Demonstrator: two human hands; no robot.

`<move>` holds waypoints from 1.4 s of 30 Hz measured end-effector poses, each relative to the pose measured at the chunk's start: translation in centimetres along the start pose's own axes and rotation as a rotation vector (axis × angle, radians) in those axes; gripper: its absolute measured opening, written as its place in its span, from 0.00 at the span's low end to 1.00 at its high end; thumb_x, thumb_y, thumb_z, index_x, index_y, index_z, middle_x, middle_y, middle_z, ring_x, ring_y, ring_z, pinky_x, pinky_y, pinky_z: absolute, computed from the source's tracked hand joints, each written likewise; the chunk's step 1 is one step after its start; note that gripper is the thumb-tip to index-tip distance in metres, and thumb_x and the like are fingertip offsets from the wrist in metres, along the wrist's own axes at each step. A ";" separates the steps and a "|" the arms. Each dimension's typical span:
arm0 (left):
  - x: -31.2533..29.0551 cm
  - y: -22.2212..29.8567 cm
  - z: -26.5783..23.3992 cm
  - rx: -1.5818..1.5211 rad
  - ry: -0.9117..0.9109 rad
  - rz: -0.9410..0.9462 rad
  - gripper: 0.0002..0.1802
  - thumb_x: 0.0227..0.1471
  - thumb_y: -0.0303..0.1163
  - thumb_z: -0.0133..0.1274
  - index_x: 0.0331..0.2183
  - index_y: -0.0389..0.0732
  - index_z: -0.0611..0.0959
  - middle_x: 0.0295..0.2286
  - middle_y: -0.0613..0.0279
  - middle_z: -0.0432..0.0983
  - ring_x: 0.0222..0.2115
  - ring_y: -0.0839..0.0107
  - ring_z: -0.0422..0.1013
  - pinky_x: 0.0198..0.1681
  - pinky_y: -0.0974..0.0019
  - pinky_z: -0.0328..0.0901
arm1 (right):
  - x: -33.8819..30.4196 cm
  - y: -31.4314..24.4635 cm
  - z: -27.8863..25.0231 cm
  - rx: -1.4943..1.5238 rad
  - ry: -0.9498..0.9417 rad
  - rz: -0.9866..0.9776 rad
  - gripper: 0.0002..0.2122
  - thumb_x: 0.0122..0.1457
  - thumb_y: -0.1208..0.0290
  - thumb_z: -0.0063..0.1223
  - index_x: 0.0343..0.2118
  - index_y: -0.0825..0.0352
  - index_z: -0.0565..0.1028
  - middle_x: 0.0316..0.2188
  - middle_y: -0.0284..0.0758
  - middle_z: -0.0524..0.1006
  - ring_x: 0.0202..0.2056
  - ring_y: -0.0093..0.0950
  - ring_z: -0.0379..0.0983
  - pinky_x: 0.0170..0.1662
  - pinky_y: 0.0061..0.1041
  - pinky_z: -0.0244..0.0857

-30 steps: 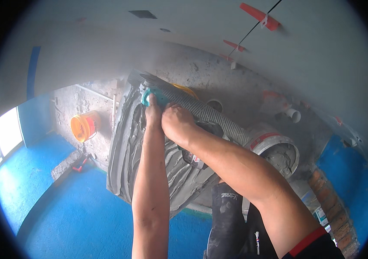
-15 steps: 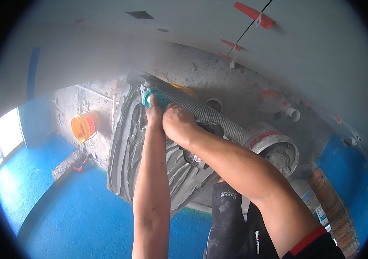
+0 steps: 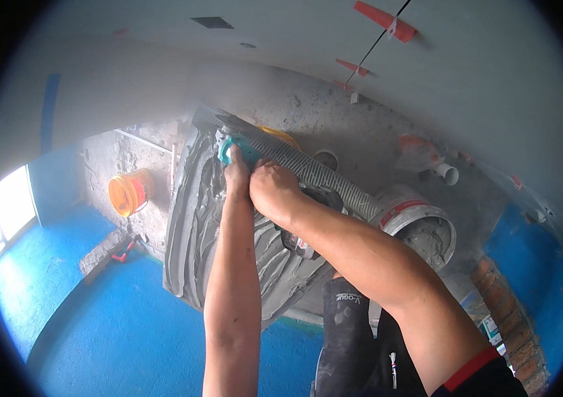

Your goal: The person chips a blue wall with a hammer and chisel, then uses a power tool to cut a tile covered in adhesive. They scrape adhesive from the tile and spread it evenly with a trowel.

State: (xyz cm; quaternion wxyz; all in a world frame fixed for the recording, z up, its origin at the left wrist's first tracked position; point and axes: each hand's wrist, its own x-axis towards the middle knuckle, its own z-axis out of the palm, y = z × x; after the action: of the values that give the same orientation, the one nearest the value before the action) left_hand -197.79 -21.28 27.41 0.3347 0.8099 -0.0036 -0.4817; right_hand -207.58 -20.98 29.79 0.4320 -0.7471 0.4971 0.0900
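My left hand (image 3: 236, 173) is wrapped around the teal front of a cordless angle grinder (image 3: 247, 151). Just to its right, my right hand (image 3: 273, 185) is closed on the tool's body. A dark battery end (image 3: 298, 243) shows below my right forearm, which hides part of the tool. Its working end lies at the far upper corner of a tilted tile (image 3: 182, 264) coated with thick, ridged grey mortar. Pale dust hangs around that corner, and the disc cannot be made out. Finer combed mortar (image 3: 321, 178) runs along the far right side.
A bucket of grey mortar (image 3: 427, 241) stands right of the tile. Left is an orange bucket (image 3: 129, 192) on rough concrete. White pipe stubs (image 3: 448, 174) rise beyond. Red wedges (image 3: 387, 21) sit in a joint of the large grey wall tiles. My leg (image 3: 346, 331) is close below.
Both hands keep their hold on the grinder in nearly the same place. The view has shifted very slightly, and dust still hangs by the tile's corner.
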 end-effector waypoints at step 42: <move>-1.5 -2.4 1.1 0.077 0.035 0.008 0.45 0.54 0.64 0.51 0.47 0.24 0.76 0.41 0.49 0.76 0.39 0.63 0.72 0.45 0.60 0.66 | -3.0 1.4 -0.4 -0.025 0.022 0.059 0.19 0.57 0.73 0.46 0.47 0.83 0.68 0.39 0.54 0.78 0.39 0.42 0.80 0.40 0.33 0.75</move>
State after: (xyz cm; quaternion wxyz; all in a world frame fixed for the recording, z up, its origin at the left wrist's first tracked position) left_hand -200.21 -19.49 26.94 0.3054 0.8306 -0.0196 -0.4653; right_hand -210.30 -19.46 30.90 0.4141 -0.7384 0.5227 0.1006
